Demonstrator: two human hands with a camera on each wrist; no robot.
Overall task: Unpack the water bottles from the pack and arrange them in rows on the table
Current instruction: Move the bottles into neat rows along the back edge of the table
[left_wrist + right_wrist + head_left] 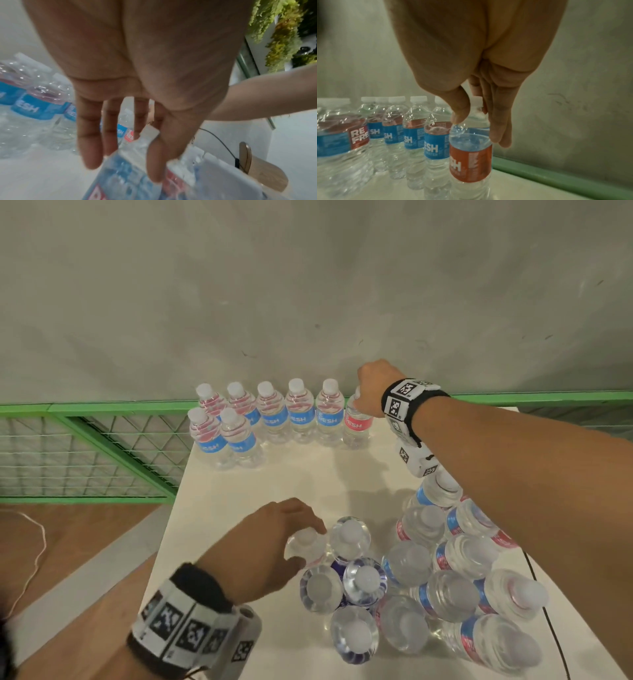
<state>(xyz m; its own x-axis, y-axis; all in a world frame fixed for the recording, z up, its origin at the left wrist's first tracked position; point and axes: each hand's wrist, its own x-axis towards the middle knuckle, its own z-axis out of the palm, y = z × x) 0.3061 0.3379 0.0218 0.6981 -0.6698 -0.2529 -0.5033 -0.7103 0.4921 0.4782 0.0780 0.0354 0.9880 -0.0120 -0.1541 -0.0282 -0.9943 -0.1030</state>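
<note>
Several clear water bottles with blue-and-red labels stand in a back row (298,412) along the far edge of the white table (274,481), and two more (222,436) stand in front at the left. My right hand (359,402) (476,128) grips the neck of the row's rightmost bottle (358,424) (471,162), which stands on the table with its red label side showing. A loose cluster of bottles (445,577) crowds the near right. My left hand (310,546) (123,166) hovers with straight, spread fingers over the cluster's leftmost bottle (305,539).
A green mesh railing (85,446) runs along the table's left and far side, in front of a grey wall. A black cable (548,611) lies along the table's right edge. The left wrist view shows a wooden chair back (257,173).
</note>
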